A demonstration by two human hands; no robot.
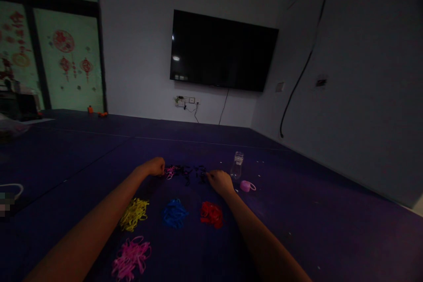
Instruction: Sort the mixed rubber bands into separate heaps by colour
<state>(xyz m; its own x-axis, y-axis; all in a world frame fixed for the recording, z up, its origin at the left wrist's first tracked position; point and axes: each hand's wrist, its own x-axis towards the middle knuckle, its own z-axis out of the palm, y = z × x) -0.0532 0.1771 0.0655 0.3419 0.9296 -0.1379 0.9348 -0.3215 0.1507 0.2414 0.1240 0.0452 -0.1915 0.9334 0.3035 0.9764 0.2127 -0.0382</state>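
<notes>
My left hand (155, 166) is closed, its fingertips curled down at the left end of a loose scatter of rubber bands. Beside it lie a few pink rubber bands (170, 171) mixed with black rubber bands (185, 172). My right hand (220, 180) reaches to the scatter's right end, fingers drawn together at the black bands; what they pinch is hidden. Nearer to me are piles of yellow rubber bands (135, 214), blue rubber bands (175, 214) and red rubber bands (211, 214). A pink rubber band pile (131, 259) sits closest, below the yellow one.
Just past my right hand stands a clear bottle (237, 166), with a pink looped cap (245, 186) in front of it. Everything rests on a dark purple surface (317, 229). Small orange objects (102, 114) lie far left, and a television (223, 53) hangs on the wall.
</notes>
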